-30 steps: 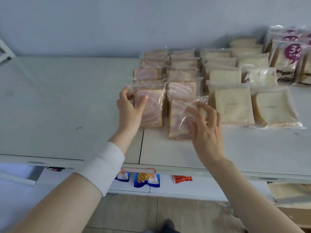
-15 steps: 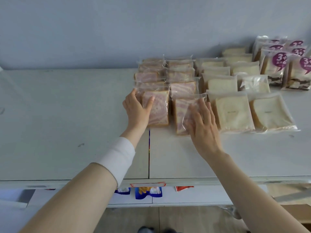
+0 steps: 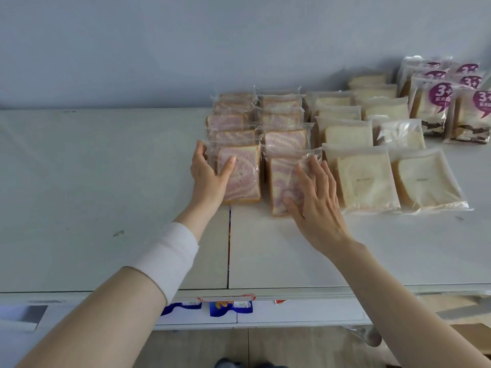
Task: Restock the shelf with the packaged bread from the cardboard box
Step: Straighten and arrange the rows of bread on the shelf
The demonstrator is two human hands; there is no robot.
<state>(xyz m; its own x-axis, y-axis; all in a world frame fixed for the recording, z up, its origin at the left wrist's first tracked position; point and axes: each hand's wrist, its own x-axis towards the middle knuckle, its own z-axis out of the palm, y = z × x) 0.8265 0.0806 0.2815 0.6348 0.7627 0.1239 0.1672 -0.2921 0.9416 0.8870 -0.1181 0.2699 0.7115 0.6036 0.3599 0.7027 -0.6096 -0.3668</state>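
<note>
Our left hand (image 3: 210,176) grips the left pack (image 3: 243,179) of marbled bread, thumb laid across its top and fingers curled round its far left corner. Our right hand (image 3: 318,208) lies flat with fingers straight and spread, pressing on the right pack (image 3: 281,181), which sits a little askew and reaches lower in the frame than its neighbour. Both packs lie flat on the white shelf (image 3: 106,181) at centre frame. They head two marbled rows (image 3: 281,120) that run up toward the wall.

Just right of these, white bread (image 3: 366,181) lies in two more rows, the front packs in frosted wrap. In the upper right stand purple-label packs (image 3: 435,107).

A white band (image 3: 172,256) wraps our left forearm. A seam (image 3: 229,248) in the shelf runs from between our hands down to the front edge, where a red-edged tag (image 3: 228,298) sits, with blue labels (image 3: 230,308) below it. A cardboard edge (image 3: 473,332) shows at lower right.
</note>
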